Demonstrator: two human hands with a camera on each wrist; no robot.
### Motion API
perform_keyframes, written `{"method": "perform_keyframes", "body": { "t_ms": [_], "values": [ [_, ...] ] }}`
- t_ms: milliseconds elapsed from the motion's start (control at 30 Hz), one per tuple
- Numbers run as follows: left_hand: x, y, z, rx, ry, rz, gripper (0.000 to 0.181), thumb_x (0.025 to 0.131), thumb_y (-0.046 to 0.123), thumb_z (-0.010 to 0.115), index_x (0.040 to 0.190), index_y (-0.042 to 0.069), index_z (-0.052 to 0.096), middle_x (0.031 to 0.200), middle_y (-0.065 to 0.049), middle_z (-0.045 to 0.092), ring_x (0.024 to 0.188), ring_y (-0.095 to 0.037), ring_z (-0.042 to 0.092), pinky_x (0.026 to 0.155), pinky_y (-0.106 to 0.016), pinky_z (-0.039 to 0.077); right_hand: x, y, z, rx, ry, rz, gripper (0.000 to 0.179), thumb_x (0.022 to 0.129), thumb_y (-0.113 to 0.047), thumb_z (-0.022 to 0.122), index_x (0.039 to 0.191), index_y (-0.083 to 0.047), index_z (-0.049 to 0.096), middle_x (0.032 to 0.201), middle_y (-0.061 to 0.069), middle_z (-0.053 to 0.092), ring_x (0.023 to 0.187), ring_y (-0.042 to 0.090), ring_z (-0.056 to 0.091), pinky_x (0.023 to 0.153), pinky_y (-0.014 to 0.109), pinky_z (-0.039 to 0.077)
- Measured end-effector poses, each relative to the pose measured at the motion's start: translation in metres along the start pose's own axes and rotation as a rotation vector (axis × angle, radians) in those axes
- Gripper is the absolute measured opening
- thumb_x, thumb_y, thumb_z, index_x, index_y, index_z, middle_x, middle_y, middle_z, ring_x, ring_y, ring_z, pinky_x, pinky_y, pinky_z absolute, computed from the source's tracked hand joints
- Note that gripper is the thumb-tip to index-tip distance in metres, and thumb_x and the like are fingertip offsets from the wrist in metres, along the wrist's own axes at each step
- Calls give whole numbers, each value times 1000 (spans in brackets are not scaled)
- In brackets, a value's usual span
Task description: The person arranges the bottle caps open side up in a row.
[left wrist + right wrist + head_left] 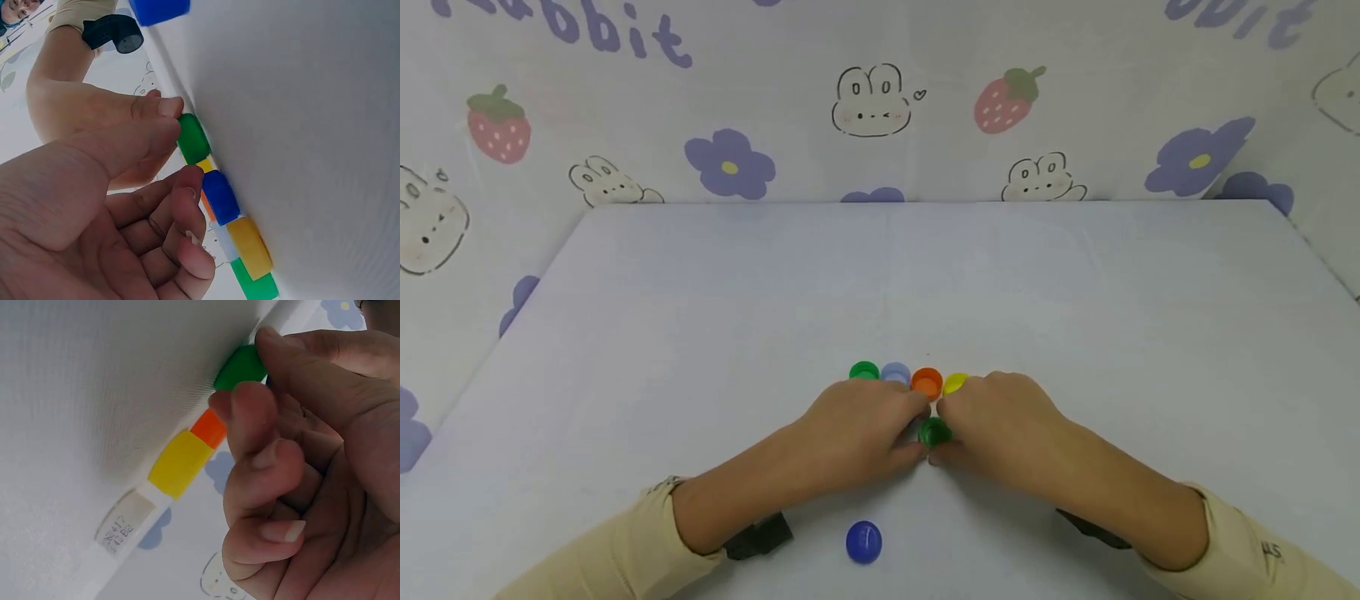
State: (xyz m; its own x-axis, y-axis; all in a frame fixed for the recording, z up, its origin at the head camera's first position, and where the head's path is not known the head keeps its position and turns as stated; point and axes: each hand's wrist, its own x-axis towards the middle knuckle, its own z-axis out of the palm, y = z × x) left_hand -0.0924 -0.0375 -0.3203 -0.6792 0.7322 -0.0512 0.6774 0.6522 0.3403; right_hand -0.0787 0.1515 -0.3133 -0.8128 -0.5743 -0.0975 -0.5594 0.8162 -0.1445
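Note:
A green bottle cap [934,433] sits between my two hands near the middle of the table. My left hand [861,429] pinches its left side with thumb and index finger, the other fingers loosely bent. From the opposite side my right hand [1011,429] pinches the same cap. In the left wrist view, a blue cap [221,197] and an amber cap [250,247] line up beside it; the left hand covers them in the head view. Just beyond the hands runs a row of caps: green [864,370], pale blue [895,372], orange [927,383] and yellow [956,382].
One dark blue cap [864,542] lies apart, close to the table's front. A whitish cap with printed characters [122,525] stands past the yellow one in the right wrist view. Behind the white tabletop [880,275] hangs a patterned cloth [940,158].

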Motion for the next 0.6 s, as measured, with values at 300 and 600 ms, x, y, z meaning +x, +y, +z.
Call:
{"method": "perform_keyframes", "body": {
  "t_ms": [300,600],
  "values": [
    [-8,2,-4,-81,-73,-64,33,92,30,79,118,13,68,71,8,52,62,-7,49,55,-23,41,0,-3,2,11,-28,-50,36,86,-26,84,67,-18,55,52,-8,32,49,10,35,48,25,29],
    [-34,3,-18,-77,-331,-163,52,78,52,87,112,19,66,82,12,58,71,-7,54,67,-27,49,4,-35,7,122,-273,-186,30,91,-34,78,109,-12,68,56,-7,47,50,8,44,48,25,36]
  ]
}}
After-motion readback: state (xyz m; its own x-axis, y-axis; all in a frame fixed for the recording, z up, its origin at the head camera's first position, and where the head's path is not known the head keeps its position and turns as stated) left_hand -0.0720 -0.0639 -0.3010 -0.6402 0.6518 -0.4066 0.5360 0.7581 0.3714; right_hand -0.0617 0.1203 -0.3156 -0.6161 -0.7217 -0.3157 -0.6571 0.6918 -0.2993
